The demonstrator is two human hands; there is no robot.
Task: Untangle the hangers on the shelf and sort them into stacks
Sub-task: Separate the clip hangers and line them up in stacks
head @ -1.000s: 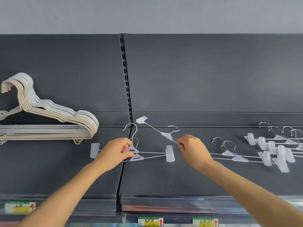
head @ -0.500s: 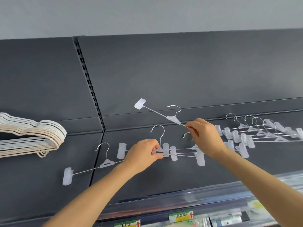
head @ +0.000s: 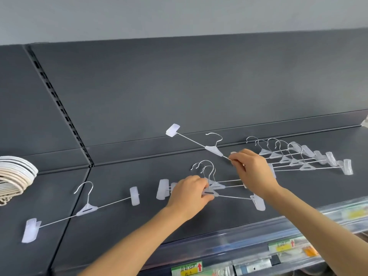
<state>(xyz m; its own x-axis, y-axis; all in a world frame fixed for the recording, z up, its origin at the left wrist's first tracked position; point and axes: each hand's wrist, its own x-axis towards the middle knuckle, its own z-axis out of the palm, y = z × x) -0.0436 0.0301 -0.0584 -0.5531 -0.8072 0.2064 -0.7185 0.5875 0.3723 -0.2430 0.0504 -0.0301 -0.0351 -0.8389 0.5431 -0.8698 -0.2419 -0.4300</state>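
On the dark grey shelf (head: 123, 226) my left hand (head: 189, 194) pinches the necks of a small bundle of clear clip hangers (head: 215, 188) lying flat at the middle. My right hand (head: 253, 172) grips the wire bar of one clip hanger (head: 214, 149) and holds it tilted up above the shelf, its clip (head: 172, 130) high at the left. A single clip hanger (head: 86, 209) lies alone at the left. A row of several clip hangers (head: 294, 160) lies at the right. Cream plastic hangers (head: 16, 176) are stacked at the far left.
The shelf's dark back panel (head: 179, 92) rises behind, with a slotted upright (head: 59, 104) at the left. A clear plastic price rail (head: 249, 242) with yellow and green labels (head: 187, 268) runs along the front edge.
The view has swung right. My left hand slid its bundle rightward toward the other hangers, leaving one hanger behind at the left. My right hand kept its hanger raised.
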